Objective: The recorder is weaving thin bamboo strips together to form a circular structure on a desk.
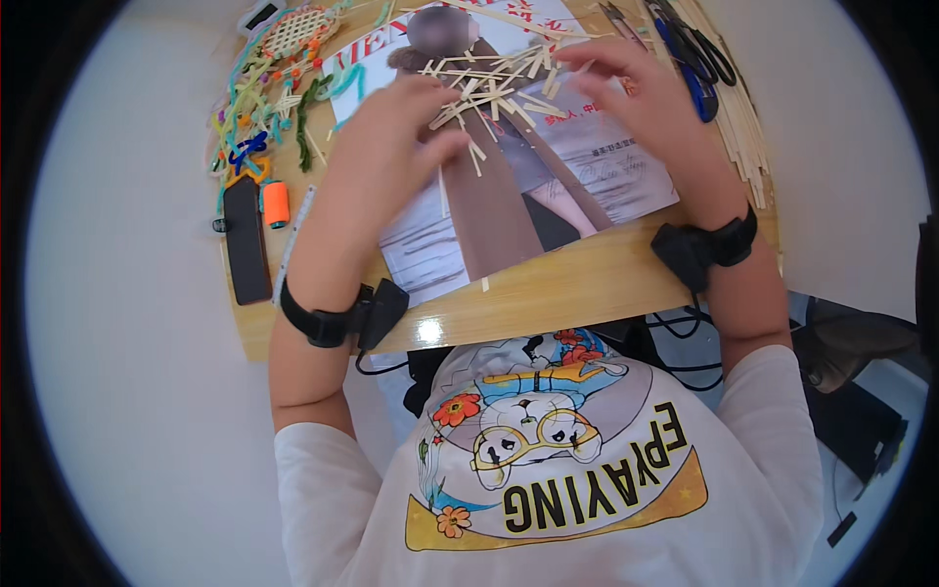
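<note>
A loose heap of thin, pale, flat wooden strips [497, 95] is set on the far part of a large printed paper sheet showing a figure in a long brown coat [494, 220], spread over a light wood-grained tabletop [577, 279]. By its central position, the heap is presumably kept within equal reach from both sides. It is flanked by the two hands, which are held well apart from each other. At the heap's left edge, the left hand [396, 125] is held with thumb and fingers parted, no strip being seen gripped. The right hand [638, 96] is held at the right edge with its fingers bent toward the strips; because it is blurred, whether a strip is pinched cannot be told.

Longer pale wooden strips [748, 142] are laid lengthwise along the right edge, probably so that they are kept from mixing with the heap. Black-handled scissors [712, 51] are placed beside them at the far right, seemingly within easy reach. At the left, a tangle of multicoloured fuzzy craft stems and beads [256, 119] is gathered, with an orange cylindrical spool [277, 204] and a flat black phone [245, 240] placed nearer, apparently out of the way.
</note>
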Available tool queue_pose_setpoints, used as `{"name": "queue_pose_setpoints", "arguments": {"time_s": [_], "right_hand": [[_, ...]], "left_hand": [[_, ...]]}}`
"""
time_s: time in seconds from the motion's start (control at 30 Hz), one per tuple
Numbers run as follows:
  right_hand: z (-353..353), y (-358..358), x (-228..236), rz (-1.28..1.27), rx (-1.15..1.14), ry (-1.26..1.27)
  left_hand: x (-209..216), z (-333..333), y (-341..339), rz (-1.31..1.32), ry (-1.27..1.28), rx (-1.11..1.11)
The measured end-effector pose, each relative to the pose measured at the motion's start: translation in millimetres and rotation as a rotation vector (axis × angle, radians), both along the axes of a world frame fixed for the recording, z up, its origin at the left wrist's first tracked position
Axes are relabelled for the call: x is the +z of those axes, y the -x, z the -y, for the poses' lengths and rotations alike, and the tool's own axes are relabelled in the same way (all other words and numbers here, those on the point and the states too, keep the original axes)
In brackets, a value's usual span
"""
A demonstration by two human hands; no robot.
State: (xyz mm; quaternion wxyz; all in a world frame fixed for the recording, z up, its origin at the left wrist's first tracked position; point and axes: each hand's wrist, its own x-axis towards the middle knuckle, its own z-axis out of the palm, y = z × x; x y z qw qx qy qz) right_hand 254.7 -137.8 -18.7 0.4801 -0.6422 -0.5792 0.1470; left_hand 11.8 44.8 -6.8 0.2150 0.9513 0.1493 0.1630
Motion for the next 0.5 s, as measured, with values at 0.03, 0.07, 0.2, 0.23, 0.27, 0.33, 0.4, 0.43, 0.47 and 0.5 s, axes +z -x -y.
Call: {"name": "queue_pose_setpoints", "arguments": {"time_s": [0.03, 0.07, 0.2, 0.23, 0.27, 0.33, 0.4, 0.43, 0.47, 0.5], "right_hand": [[-2, 6, -4, 0.220, 0.041, -0.011], [-4, 12, -8, 0.332, 0.099, 0.000], [-2, 34, -24, 0.585, 0.230, 0.124], [-2, 34, -26, 0.601, 0.247, 0.192], [-1, 31, -26, 0.603, 0.227, 0.195], [-2, 24, -25, 0.612, 0.201, 0.224], [-4, 21, -23, 0.616, 0.197, 0.230], [-4, 20, -22, 0.620, 0.188, 0.262], [-4, 20, -20, 0.578, 0.185, 0.219], [-3, 21, -17, 0.534, 0.185, 0.210]], "left_hand": [[-2, 11, -3, 0.015, -0.016, -0.030], [-4, 18, -5, 0.032, -0.035, -0.059], [-8, 27, 3, 0.000, -0.065, -0.081], [-8, 26, 7, -0.008, -0.026, -0.066], [-8, 24, 11, -0.039, 0.019, -0.042], [-7, 22, 18, -0.014, 0.016, -0.015], [-7, 19, 20, 0.014, 0.000, 0.016], [-8, 19, 20, 0.036, -0.013, 0.032], [-9, 18, 18, 0.060, -0.026, 0.042], [-9, 17, 17, 0.082, -0.023, 0.045]]}}
